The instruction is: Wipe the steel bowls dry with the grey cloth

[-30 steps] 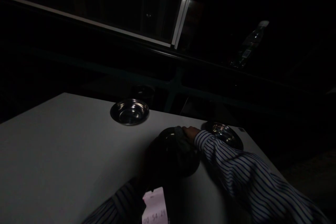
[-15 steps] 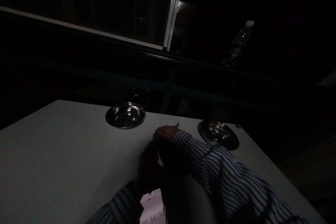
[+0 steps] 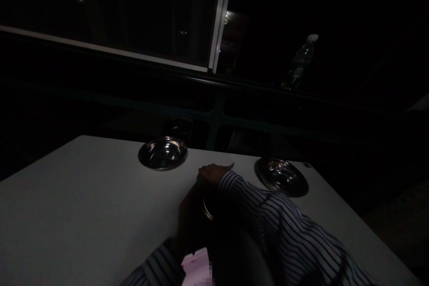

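My right hand (image 3: 214,173), in a striped sleeve, has its fingers curled over a small dull grey piece that looks like cloth (image 3: 201,180). It rests at the far side of a dark metal dish (image 3: 208,210), of which only a shiny curved rim shows. On the near left, my left hand (image 3: 188,214) is wrapped around the side of this dish; its fingers are mostly lost in shadow. The dish is close to my body, and deep shadow hides most of it.
On the white table (image 3: 100,196) a shiny steel bowl (image 3: 163,153) stands near the back edge. Stacked steel dishes (image 3: 283,177) lie at the back right. Behind are a window frame (image 3: 217,22) and a plastic bottle (image 3: 301,62) on the ledge. A pink tag (image 3: 197,268) hangs low in front.
The view has tilted slightly up, so everything sits a little lower. My right hand stays at the dish's far side with the cloth-like piece, and my left hand keeps its place.
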`<state>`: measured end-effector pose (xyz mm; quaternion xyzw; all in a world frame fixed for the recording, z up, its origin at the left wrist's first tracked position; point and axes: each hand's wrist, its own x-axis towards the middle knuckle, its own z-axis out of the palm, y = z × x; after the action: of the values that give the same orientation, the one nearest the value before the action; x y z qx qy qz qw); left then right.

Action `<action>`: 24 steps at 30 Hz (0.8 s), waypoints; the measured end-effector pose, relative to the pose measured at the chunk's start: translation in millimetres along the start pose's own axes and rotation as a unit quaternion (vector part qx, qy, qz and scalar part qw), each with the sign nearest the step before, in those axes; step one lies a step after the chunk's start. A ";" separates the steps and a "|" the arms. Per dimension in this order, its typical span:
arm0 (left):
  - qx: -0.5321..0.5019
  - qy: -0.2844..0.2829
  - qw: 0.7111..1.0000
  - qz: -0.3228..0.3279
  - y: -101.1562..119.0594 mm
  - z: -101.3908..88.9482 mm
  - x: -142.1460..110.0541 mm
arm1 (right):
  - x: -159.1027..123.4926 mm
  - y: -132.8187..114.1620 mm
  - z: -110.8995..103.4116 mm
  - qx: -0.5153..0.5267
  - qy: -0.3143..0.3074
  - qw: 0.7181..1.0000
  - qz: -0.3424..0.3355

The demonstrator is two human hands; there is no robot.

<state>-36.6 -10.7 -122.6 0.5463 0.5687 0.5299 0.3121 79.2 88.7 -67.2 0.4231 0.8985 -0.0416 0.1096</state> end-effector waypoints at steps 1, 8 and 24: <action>0.000 -0.007 1.000 0.006 0.3 -3.3 -0.3 | 0.9 -7.6 -1.0 0.001 0.008 1.000 -0.027; 0.083 -0.038 0.994 0.056 6.9 -10.3 -4.0 | -41.9 -11.2 -18.3 0.000 0.071 0.996 0.049; 0.020 -0.041 0.999 0.014 15.7 -13.4 -1.9 | -19.6 -33.9 6.5 -0.026 0.081 0.985 0.147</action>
<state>-44.1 -18.6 -105.0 0.5817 0.5580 0.5002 0.3164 66.3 51.3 -69.6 0.5498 0.8330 0.0329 0.0521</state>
